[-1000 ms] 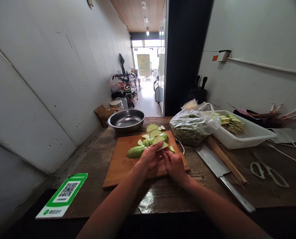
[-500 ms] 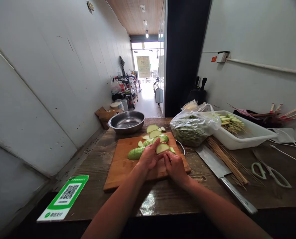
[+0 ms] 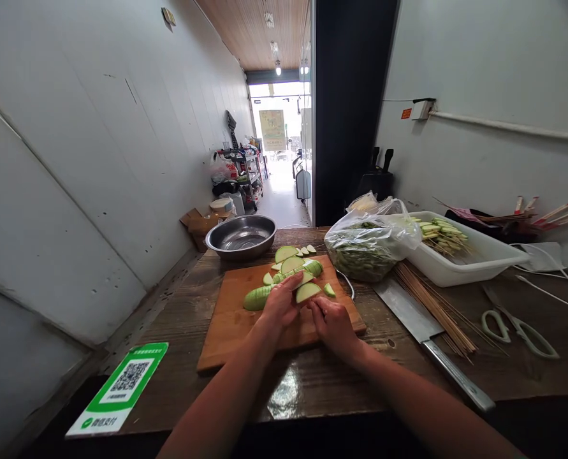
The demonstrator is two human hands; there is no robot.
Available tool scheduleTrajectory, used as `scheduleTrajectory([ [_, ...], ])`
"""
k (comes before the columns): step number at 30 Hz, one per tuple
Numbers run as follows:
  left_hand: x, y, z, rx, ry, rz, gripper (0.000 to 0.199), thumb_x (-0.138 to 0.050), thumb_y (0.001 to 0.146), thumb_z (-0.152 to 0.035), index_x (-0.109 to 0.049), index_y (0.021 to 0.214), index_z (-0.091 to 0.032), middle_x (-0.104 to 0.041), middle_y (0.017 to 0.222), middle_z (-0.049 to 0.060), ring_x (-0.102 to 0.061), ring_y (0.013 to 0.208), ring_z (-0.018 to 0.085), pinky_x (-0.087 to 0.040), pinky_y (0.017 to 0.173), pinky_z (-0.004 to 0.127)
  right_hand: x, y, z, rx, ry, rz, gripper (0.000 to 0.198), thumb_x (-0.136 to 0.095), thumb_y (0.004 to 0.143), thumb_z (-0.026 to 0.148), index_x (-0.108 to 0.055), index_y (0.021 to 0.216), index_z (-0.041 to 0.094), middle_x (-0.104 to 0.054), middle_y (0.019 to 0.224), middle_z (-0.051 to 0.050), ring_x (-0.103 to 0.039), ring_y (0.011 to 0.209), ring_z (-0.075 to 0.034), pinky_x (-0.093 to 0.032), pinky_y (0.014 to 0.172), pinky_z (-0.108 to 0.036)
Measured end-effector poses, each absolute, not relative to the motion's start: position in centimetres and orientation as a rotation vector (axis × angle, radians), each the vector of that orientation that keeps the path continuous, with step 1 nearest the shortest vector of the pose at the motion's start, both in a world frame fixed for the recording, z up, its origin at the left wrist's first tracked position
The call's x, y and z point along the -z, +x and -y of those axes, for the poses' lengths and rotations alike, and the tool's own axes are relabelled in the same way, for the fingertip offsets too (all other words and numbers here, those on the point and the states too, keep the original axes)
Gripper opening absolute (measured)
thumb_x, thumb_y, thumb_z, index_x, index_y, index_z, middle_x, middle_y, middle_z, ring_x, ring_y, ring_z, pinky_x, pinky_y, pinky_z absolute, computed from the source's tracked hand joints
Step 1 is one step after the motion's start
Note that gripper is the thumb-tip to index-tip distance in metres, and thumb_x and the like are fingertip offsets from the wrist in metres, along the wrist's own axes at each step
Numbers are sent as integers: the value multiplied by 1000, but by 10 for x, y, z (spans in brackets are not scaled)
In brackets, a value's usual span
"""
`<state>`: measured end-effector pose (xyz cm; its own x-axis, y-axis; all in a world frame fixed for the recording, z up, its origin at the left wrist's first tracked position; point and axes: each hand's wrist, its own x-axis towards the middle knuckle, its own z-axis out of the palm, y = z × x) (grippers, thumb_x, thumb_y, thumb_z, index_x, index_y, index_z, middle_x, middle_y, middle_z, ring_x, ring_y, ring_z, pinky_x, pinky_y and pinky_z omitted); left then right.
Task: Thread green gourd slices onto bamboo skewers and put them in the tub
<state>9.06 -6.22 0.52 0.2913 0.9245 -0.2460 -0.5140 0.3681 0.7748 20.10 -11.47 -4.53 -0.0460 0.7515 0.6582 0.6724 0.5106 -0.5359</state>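
My left hand (image 3: 282,303) is closed on pale half-round zucchini slices (image 3: 307,292) above the wooden cutting board (image 3: 236,325), thumb on top. My right hand (image 3: 335,325) is pinched just below and to the right of these slices, fingertips close to their lower edge; whatever it holds is too thin or hidden to make out. A scored zucchini piece (image 3: 256,298) lies left of my left hand. Behind the hands, more cut zucchini (image 3: 292,264) is spread over the board's far side. One small end piece (image 3: 329,290) lies apart on the right.
A metal bowl (image 3: 241,237) stands behind the board. To the right are a plastic bag of greens (image 3: 367,248), a white tray (image 3: 475,266) of skewered slices, a cleaver (image 3: 408,311), bamboo skewers (image 3: 436,309) and scissors (image 3: 517,325). A QR-code card (image 3: 121,386) lies front left.
The held slices have tilted and dropped slightly toward the left, leaving a gap to the small end piece. Both hands remain close together over the board. The view has shifted slightly.
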Motion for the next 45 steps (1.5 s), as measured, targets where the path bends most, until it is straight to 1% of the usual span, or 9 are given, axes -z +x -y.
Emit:
scheduleTrajectory([
  [3, -7, 89, 62, -1018, 638, -764, 21, -63, 73, -21, -61, 90, -11, -67, 82, 11, -63, 61, 17, -51, 49, 26, 44, 201, 115, -110, -1194, 1737, 23, -37, 88, 17, -58, 77, 16, -65, 71, -6, -60, 66, -16, -41, 62, -24],
  [8, -14, 84, 54, -1168, 569, -718, 25, -61, 76, -30, -60, 91, -10, -67, 79, 11, -64, 69, 19, -53, 63, 30, 43, 201, 117, -123, -1185, 1750, 24, -38, 88, 20, -58, 76, 16, -64, 70, -6, -60, 64, -16, -40, 61, -24],
  [11, -17, 80, 51, -1245, 558, -757, 21, -59, 77, -26, -59, 90, -10, -67, 77, 11, -65, 69, 19, -54, 66, 31, 45, 200, 118, -144, -1177, 1768, 24, -38, 88, 20, -57, 75, 16, -64, 70, -6, -60, 64, -16, -41, 61, -24],
  [16, -20, 78, 52, -1240, 545, -855, 14, -59, 75, -20, -60, 84, -10, -67, 73, 10, -64, 65, 20, -54, 63, 33, 47, 200, 119, -183, -1157, 1805, 24, -37, 88, 20, -58, 76, 16, -65, 70, -6, -62, 66, -16, -41, 63, -24],
  [23, -19, 78, 52, -1206, 526, -853, 14, -58, 75, -19, -60, 86, -10, -68, 72, 10, -65, 68, 20, -54, 65, 33, 47, 201, 120, -179, -1172, 1813, 25, -37, 88, 20, -58, 76, 16, -65, 71, -7, -62, 68, -16, -43, 64, -24],
  [29, -17, 77, 51, -1163, 552, -801, 15, -57, 77, -21, -60, 87, -11, -68, 74, 9, -64, 67, 20, -53, 66, 34, 44, 202, 120, -175, -1173, 1800, 24, -38, 88, 20, -59, 77, 17, -66, 71, -6, -61, 68, -16, -43, 64, -24],
  [35, -25, 77, 54, -1181, 516, -658, 7, -55, 78, -16, -60, 82, -13, -67, 83, 8, -64, 81, 19, -52, 76, 36, 44, 200, 121, -214, -1153, 1826, 25, -38, 88, 20, -59, 75, 16, -64, 69, -6, -61, 65, -15, -43, 62, -24],
  [39, -26, 74, 54, -1150, 505, -659, 6, -57, 76, -16, -60, 80, -12, -66, 87, 9, -64, 85, 21, -52, 77, 38, 43, 200, 122, -210, -1134, 1836, 26, -37, 88, 20, -59, 76, 16, -63, 67, -5, -60, 64, -15, -42, 61, -23],
  [45, -23, 74, 53, -1163, 545, -661, 9, -60, 76, -19, -61, 81, -12, -66, 91, 10, -63, 85, 20, -53, 75, 32, 44, 201, 122, -192, -1136, 1828, 25, -38, 88, 20, -59, 75, 16, -63, 67, -6, -60, 63, -15, -42, 61, -24],
])
